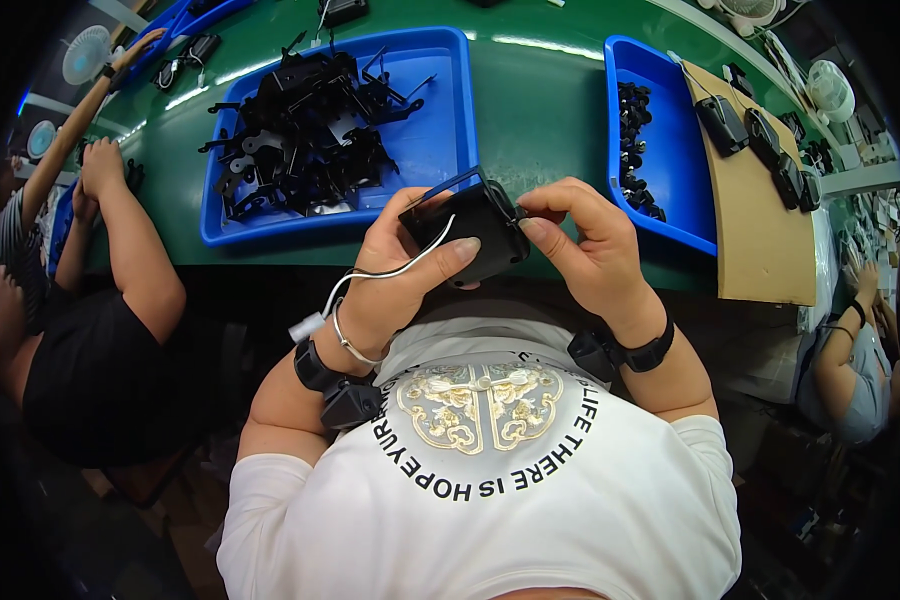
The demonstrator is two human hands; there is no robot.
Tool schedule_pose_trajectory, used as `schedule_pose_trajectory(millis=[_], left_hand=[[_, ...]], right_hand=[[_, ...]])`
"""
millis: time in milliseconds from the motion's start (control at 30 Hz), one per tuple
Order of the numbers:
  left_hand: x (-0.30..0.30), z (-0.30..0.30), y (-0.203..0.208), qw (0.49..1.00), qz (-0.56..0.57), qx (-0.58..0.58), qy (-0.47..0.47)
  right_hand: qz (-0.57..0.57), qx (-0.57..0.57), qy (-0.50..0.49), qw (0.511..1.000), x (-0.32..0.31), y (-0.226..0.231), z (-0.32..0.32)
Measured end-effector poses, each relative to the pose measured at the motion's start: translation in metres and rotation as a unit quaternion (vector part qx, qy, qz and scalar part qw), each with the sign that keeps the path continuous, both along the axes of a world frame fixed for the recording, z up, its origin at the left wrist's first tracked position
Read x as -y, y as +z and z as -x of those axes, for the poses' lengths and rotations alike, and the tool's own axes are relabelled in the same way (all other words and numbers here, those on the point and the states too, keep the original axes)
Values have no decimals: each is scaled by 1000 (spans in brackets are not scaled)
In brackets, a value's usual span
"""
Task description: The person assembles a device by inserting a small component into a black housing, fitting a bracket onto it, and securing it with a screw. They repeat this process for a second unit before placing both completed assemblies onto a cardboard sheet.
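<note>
My left hand (395, 280) is closed around a flat black device (485, 240) with a thin bracket-like frame at its upper left, held tilted over the table's near edge. A white and black cable (375, 274) runs from the device across my left thumb to a white plug (307, 327) hanging by the wrist. My right hand (598, 255) pinches a small black part (519, 213) with thumb and forefinger at the device's right edge; its exact kind is too small to tell.
Ahead on the green table (540, 110), a blue tray (430, 120) holds a heap of black brackets. Another blue tray (670, 140) on the right contains small black parts. Beside it, several black devices (760, 140) lie on brown cardboard (760, 255). Co-workers sit at both sides.
</note>
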State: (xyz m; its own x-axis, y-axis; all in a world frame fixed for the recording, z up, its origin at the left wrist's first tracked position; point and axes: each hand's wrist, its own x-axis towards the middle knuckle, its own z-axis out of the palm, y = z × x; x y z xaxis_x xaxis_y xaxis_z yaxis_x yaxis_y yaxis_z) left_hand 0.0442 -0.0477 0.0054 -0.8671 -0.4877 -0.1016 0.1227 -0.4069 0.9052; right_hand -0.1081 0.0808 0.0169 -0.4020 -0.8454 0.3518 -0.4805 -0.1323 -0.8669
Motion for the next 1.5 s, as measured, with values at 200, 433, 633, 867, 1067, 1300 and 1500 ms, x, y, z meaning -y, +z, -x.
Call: schedule_pose_trajectory(millis=[200,433,633,867,1067,1300,1500], left_hand=[[-3,1,-8,998,59,-12,-10],[-5,6,-12,987,159,-22,3],[-1,5,-13,991,125,-43,25],[-5,6,-15,974,221,-31,38],[-4,2,-16,963,263,-30,55],[-5,9,-14,961,238,-57,132],[-1,7,-11,943,279,-57,175]], right_hand=[[-53,-62,-9,997,1,1,2],[-114,-18,18,993,2,-11,8],[58,9,-53,997,2,-12,-2],[30,-137,-61,988,2,-16,0],[-59,-49,-56,995,-1,-16,0],[9,-124,7,992,4,-12,-14],[-4,-281,59,958,-13,15,-19]])
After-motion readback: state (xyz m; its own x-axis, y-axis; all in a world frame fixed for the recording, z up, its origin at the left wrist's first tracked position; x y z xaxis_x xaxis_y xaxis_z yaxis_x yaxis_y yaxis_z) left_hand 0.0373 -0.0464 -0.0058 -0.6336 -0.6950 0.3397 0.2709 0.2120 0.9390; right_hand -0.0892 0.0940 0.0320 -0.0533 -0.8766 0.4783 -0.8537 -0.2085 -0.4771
